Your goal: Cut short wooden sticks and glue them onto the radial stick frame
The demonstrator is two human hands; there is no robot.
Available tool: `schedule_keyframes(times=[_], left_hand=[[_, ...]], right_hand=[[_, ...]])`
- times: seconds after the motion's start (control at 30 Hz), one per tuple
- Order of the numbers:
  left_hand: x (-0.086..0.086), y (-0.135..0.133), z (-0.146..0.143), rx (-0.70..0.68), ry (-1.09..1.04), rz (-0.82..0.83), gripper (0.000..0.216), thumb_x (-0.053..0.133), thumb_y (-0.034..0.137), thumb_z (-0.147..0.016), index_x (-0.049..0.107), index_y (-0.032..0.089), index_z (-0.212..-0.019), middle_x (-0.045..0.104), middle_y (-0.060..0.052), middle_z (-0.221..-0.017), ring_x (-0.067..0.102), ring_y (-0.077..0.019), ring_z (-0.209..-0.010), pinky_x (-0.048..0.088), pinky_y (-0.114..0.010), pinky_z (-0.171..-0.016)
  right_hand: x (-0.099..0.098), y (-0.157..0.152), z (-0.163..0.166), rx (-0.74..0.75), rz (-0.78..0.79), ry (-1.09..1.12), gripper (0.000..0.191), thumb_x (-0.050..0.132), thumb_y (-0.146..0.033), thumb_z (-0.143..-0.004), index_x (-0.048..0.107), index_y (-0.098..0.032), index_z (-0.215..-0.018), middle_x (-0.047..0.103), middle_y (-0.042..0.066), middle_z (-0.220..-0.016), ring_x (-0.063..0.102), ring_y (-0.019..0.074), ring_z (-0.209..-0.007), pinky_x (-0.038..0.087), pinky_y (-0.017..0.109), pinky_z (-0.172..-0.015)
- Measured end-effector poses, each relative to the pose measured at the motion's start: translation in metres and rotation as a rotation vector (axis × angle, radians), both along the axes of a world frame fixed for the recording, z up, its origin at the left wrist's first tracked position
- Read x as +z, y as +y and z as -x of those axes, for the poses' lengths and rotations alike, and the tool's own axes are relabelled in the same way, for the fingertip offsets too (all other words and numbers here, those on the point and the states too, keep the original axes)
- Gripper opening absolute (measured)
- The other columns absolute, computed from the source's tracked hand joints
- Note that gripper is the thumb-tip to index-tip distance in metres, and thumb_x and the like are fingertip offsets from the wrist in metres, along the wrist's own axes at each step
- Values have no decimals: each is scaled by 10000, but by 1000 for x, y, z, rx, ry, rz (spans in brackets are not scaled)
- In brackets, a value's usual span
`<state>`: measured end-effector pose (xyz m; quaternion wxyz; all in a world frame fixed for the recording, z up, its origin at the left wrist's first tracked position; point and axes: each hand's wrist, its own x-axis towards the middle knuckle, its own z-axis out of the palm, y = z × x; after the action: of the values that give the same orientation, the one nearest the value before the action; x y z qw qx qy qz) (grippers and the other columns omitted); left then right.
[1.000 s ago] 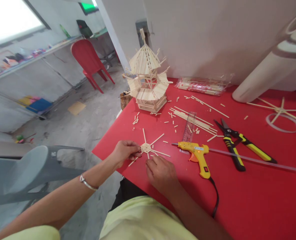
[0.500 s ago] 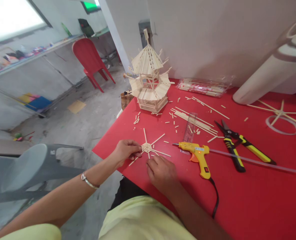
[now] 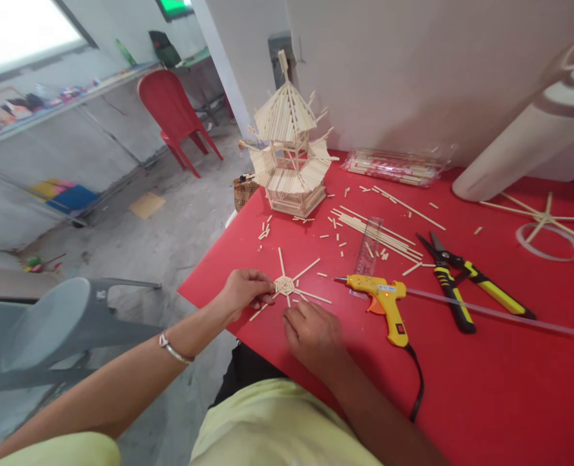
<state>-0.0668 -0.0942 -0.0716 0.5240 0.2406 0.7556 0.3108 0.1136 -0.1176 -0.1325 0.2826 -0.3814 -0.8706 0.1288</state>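
Note:
On the red table lies a small spoked frame of thin wooden sticks (image 3: pixel 285 286), with rings of short pieces round its hub and arms pointing outward. My left hand (image 3: pixel 248 291) comes in from the left, thumb and forefinger pinched at the hub's left side. Close below the frame is my right hand (image 3: pixel 313 330), its fingers curled together by the lower arms; whatever they hold is hidden. A yellow hot glue gun (image 3: pixel 378 294) with a long clear glue stick lies to the right, its nozzle pointing toward the frame.
A pagoda model of sticks (image 3: pixel 294 155) stands behind. Loose sticks (image 3: pixel 378 234), a clear ruler (image 3: pixel 368 249), black-and-yellow shears (image 3: pixel 454 278) and packaged sticks (image 3: pixel 396 168) lie on the red table (image 3: pixel 510 395). A large tube (image 3: pixel 514 142) and a stick star (image 3: pixel 546 217) are far right.
Both hands keep nearly the same positions at the frame. The view shifts very slightly; nothing is visibly picked up or put down.

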Motion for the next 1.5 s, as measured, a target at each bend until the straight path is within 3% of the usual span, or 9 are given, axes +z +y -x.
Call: schedule_keyframes(times=[0.33, 0.47, 0.67, 0.8, 1.07, 1.5], left_hand=[[0, -6, -2, -15, 2, -28, 161, 777, 234, -644, 670, 123, -691, 664, -42, -517, 575, -115, -432, 421, -206, -424], [-4, -12, 0, -96, 89, -88, 202, 758, 328, -668, 700, 143, -724, 573, 18, -428, 466, -96, -364, 368, -214, -407], [-14, -20, 11, -305, 459, -432, 93, 723, 282, -722, 773, 205, -737, 704, -33, -760, 616, -142, -683, 453, -227, -646], [-20, -23, 14, -386, 505, -493, 148, 679, 291, -800, 797, 208, -833, 678, -47, -780, 627, -145, -706, 458, -238, -684], [-28, -25, 14, -377, 529, -517, 142, 685, 301, -819, 797, 218, -847, 672, -44, -803, 630, -149, -725, 464, -245, -703], [-36, -27, 17, -403, 564, -591, 105, 713, 268, -811, 790, 214, -859, 664, -12, -766, 614, -117, -667, 454, -228, -654]], right_hand=[[1, 0, 0, -17, -23, 4, 138, 567, -192, -891, 649, -215, -782, 589, 7, -711, 521, 141, -684, 291, 294, -625], [2, 0, -1, -9, -9, -10, 130, 568, -187, -888, 647, -216, -788, 592, 10, -718, 523, 143, -693, 285, 290, -621], [4, 0, -2, 12, 14, -17, 170, 527, -201, -929, 647, -214, -810, 589, 13, -717, 531, 146, -705, 298, 284, -648], [6, -1, -3, 17, 57, -16, 181, 515, -210, -942, 650, -219, -823, 590, 12, -733, 540, 149, -719, 314, 286, -682], [5, -3, -5, 56, 121, -36, 170, 504, -210, -946, 630, -223, -832, 573, 8, -752, 526, 159, -735, 314, 292, -697], [7, -1, -3, 50, 64, 13, 205, 491, -205, -948, 628, -214, -796, 561, 5, -707, 516, 158, -692, 321, 292, -659]])
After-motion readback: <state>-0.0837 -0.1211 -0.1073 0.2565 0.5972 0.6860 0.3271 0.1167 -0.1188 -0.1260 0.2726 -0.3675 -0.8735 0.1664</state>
